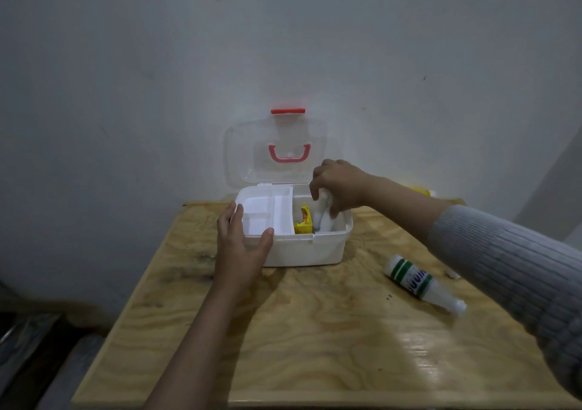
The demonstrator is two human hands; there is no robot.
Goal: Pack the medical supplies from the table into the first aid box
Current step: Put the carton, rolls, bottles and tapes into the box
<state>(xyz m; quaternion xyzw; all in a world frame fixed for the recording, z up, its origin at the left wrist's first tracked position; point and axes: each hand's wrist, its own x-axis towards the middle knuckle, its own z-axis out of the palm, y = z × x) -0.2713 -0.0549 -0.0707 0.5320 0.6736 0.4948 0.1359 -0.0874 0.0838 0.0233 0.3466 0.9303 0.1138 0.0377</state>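
The white first aid box [308,250] stands open on the wooden table [315,331], its clear lid [277,151] with red handle raised against the wall. A white divided tray [267,208] sits over the box's left half. My left hand [242,246] grips the box's front left corner and the tray edge. My right hand [337,186] is over the box's right half, fingers closed on a white roll [324,214] that reaches down inside. A yellow packet [304,220] stands in the box beside it. A white bottle with green bands [422,280] lies on the table at the right.
A yellow item [422,191] shows behind my right forearm at the table's far right edge. A small white thing [453,274] lies by my sleeve. The wall is close behind the box. Dark objects sit on the floor at the lower left.
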